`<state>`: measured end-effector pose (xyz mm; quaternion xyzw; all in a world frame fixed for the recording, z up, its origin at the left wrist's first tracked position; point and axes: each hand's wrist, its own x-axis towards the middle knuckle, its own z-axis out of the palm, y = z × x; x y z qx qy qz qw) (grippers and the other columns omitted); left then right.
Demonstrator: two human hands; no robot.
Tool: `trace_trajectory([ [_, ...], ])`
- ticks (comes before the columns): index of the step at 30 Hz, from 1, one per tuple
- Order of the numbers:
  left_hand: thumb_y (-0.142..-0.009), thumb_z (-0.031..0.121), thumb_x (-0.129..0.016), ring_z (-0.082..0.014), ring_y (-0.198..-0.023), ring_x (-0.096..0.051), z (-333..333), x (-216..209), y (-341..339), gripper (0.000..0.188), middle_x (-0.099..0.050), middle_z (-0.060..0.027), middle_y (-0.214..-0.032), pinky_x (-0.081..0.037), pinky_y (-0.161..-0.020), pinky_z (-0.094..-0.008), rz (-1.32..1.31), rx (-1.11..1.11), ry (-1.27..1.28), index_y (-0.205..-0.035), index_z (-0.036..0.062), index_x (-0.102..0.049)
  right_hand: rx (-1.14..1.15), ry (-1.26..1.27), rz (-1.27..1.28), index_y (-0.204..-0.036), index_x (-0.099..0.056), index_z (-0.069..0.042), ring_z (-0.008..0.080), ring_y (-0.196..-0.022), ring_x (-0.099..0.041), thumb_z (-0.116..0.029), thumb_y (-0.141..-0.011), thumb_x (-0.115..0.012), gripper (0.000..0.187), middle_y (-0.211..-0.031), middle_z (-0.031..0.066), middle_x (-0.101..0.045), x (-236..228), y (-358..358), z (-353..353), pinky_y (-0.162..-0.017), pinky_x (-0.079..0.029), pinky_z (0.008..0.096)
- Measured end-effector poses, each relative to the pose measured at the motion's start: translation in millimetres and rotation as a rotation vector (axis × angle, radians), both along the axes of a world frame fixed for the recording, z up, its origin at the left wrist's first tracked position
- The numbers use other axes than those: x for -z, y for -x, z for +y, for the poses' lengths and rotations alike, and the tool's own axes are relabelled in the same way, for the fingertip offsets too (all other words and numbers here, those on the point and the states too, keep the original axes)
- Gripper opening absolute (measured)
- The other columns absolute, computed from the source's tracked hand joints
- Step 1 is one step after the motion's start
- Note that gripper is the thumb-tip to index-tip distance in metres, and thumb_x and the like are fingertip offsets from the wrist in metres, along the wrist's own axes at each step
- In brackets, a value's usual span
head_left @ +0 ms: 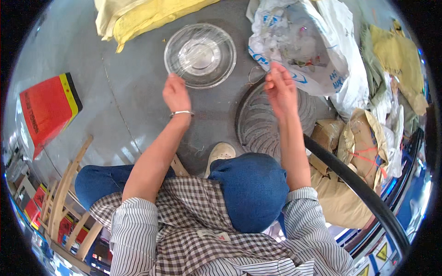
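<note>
Left grip low over grey floor, at the near-left rim of a clear round bowl; fingers bunched together, motion-blurred, cannot tell whether anything thin is held. Bowl sits on the floor, just beyond that grip and to its right, pale streaks across its inside. Right grip raised palm-up, fingers curled in toward the thumb; contents, if any, cannot be told. Just beyond it, an open white plastic sack with clear plastic scraps inside. Below and behind the right grip, a dark round slotted disc; to its lower right, a black curved bar. Well left of the left grip, a red box; far beyond it, yellow sacking.
</note>
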<state>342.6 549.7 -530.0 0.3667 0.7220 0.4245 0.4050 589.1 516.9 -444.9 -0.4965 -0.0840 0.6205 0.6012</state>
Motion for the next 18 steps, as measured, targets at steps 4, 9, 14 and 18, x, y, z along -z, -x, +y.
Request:
trace_trajectory([
  [4, -0.095, 0.031, -0.045, -0.0138, -0.052, -0.054, 0.8, -24.1, -83.8, 0.034, -0.055, -0.0048, -0.061, -0.042, -0.043, -0.026, -0.52, 0.363, 0.386, -0.081, 0.0029, -0.059, 0.061, 0.208, -0.684, -0.099, -0.058, 0.001, 0.0118, -0.061, -0.06, -0.011, -0.085, -0.061, 0.02, -0.075, 0.0076, -0.064, -6.6, -67.2, -6.9, -0.059, -0.048, 0.0226],
  [9, -0.095, 0.017, -0.039, -0.0316, -0.086, -0.063, -7.9, 20.5, -185.5, 0.028, -0.06, -0.0183, -0.097, -0.056, -0.075, -0.039, -0.921, 0.2, 0.897, -0.116, -0.0011, -0.044, -0.122, 0.413, -1.547, -0.088, -0.06, 0.0, 0.0218, -0.062, -0.067, -0.016, -0.082, -0.06, 0.017, -0.067, 0.0119, -0.067, 4.7, -83.6, -1.4, -0.064, -0.051, 0.0329],
  [14, -0.094, 0.008, -0.032, -0.0314, -0.099, -0.058, -17.3, 34.4, -242.7, 0.026, -0.055, -0.0196, -0.109, -0.052, -0.081, -0.0382, -1.396, -0.306, 0.879, -0.117, -0.0024, -0.04, -0.153, 0.507, -1.636, -0.087, -0.06, -0.004, 0.0315, -0.07, -0.065, -0.019, -0.082, -0.056, 0.016, -0.066, 0.0136, -0.065, 18.7, -98.6, -4.9, -0.066, -0.05, 0.041],
  [18, -0.09, 0.004, -0.038, -0.0234, -0.084, -0.06, -20.6, 32.0, -263.7, 0.015, -0.06, -0.0122, -0.093, -0.05, -0.067, -0.0309, -1.609, -0.397, 0.854, -0.099, 0.0008, -0.049, -0.208, 0.628, -1.726, -0.087, -0.061, -0.005, 0.0399, -0.075, -0.063, -0.017, -0.079, -0.055, 0.016, -0.075, 0.021, -0.064, 30.0, -117.3, -13.3, -0.067, -0.049, 0.0483],
])
